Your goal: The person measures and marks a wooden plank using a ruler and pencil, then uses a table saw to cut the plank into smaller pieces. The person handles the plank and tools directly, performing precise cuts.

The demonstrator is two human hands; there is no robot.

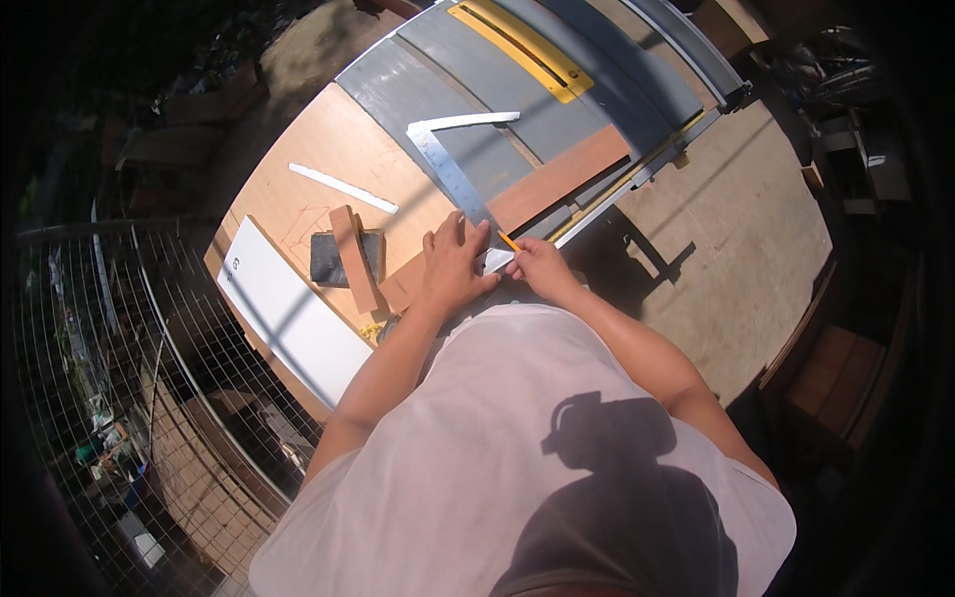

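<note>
My right hand (542, 269) is closed round a yellow pencil (509, 242), its tip pointing up and left. Close beside it, my left hand (457, 267) rests with fingers spread on the near end of a brown wooden board. The lower end of a metal ruler (453, 179) reaches to its fingertips. A small white piece (495, 261) shows between the two hands; I cannot tell whether it is part of the ruler. To the right of the ruler, a reddish-brown board (562, 179) lies on the grey saw table. The left palm hides part of the wood (403, 285) under it.
A white strip (466, 120) touches the ruler's far end; another white strip (343, 188) lies on the plywood (288, 149). Left of my hands are a short wood block (353, 261), a dark block (328, 259) and a white panel (288, 308). The saw table has a yellow slotted insert (522, 48).
</note>
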